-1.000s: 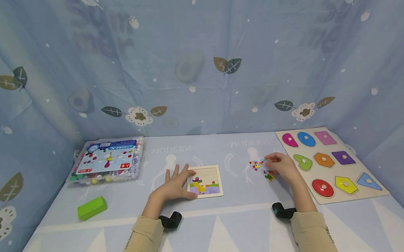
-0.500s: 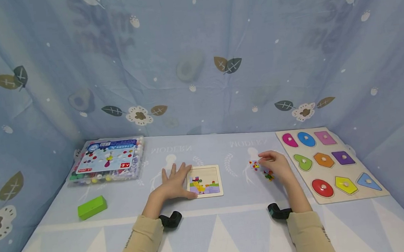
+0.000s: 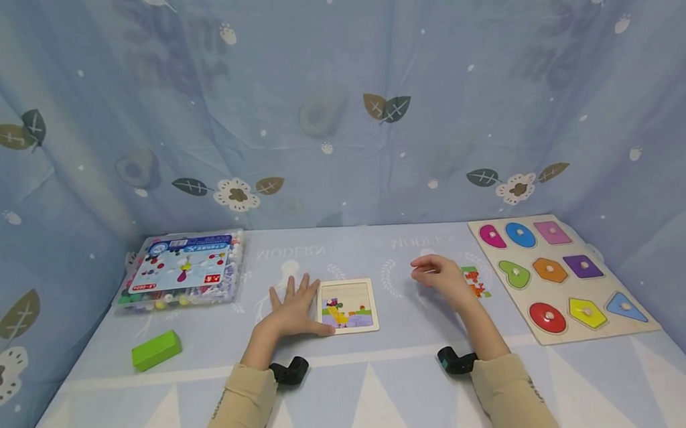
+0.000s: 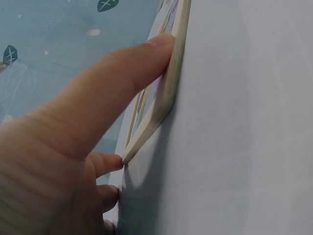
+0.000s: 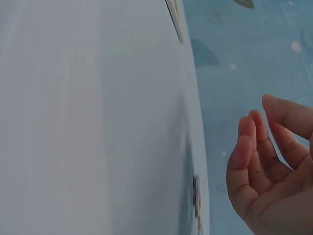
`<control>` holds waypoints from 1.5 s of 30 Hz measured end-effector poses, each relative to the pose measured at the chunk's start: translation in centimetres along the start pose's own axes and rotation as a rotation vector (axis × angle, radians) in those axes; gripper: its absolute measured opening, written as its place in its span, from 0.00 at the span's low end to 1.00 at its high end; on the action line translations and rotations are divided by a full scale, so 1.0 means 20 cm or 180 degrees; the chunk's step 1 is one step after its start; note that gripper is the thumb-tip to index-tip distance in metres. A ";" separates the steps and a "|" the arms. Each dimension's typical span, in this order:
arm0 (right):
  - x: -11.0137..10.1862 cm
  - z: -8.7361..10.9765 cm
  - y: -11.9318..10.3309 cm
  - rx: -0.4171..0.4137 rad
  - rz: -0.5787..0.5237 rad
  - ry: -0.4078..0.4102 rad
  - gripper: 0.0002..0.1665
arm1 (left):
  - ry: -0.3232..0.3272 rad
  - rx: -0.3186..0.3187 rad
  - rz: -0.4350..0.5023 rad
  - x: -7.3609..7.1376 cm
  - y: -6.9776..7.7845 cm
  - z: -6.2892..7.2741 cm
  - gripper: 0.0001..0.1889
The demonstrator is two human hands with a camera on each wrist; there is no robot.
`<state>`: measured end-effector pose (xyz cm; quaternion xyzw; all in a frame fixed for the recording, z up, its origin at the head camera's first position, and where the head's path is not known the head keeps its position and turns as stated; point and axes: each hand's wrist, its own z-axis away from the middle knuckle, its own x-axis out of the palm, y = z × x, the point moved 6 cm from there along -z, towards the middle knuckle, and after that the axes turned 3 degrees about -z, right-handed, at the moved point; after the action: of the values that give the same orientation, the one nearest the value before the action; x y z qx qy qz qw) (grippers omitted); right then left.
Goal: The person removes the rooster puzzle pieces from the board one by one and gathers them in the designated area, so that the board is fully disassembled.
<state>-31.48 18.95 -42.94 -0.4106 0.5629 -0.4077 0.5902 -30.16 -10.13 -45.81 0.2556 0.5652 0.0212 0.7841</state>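
My left hand (image 3: 295, 312) rests on the table with fingers spread, its thumb on the lower left part of a small wooden jigsaw tray (image 3: 344, 286). In the left wrist view the thumb (image 4: 122, 73) presses the frame's edge (image 4: 168, 88), and a fingertip touches its corner. The tray's lower part bears a picture in yellow, purple and green; its upper part is bare wood. My right hand (image 3: 441, 279) hovers above the table with thumb and fingers bent toward each other. I cannot tell whether a small piece is between them. Orange and green puzzle pieces (image 3: 475, 283) lie beside its wrist.
A wooden shape board (image 3: 565, 274) with coloured knobbed pieces lies at the right. At the back left is a clear plastic box (image 3: 181, 270) of beads with a printed label. A green block (image 3: 157, 351) sits in front of it. A patterned blue curtain (image 3: 334, 107) closes the back.
My right hand has moved left from over the puzzle pieces, uncovering orange and green ones and covering others. My left hand has slid slightly left, its fingers now off the tray's top edge.
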 end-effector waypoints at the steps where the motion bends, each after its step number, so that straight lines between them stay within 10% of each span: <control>1: 0.02 -0.01 -0.01 -0.0022 0.0007 -0.0031 0.17 | -0.0002 0.0000 -0.0012 0.00 0.00 0.00 0.58; 28: 0.57 -0.04 -0.15 -0.0121 0.0178 -0.0777 0.11 | -0.0007 0.0064 -0.0034 -0.01 0.00 0.02 0.50; 45: 0.72 -0.01 -0.18 -0.0437 0.1346 -0.1315 0.16 | 0.0086 0.0077 -0.0097 -0.03 0.00 0.02 0.50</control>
<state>-31.31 4.12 -44.37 -0.3975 0.5302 -0.1445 0.7348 -30.01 -10.53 -45.25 0.2561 0.5797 0.0059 0.7735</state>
